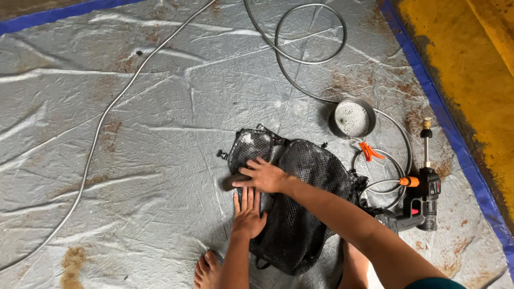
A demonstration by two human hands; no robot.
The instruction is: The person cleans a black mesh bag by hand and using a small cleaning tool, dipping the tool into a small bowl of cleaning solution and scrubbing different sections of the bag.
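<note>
Backpack [300, 203] lies flat on the grey tarp [134, 160], near the pan of soapy water [352, 118]. My left hand [249, 214] presses it, fingers together. My right hand [265, 175] grips a brush [231, 182]; I should scrub in small strokes.

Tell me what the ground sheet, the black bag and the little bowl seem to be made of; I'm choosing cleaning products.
Ground sheet: looks like woven plastic tarpaulin, silvery with a blue edge, creased, shiny, with rusty-brown stains.
Black bag: apparently synthetic fabric with mesh panels, going by its gridded texture; wet, with soapy foam.
Bowl: probably metal, grey with a dull sheen, holding foamy liquid.
</note>
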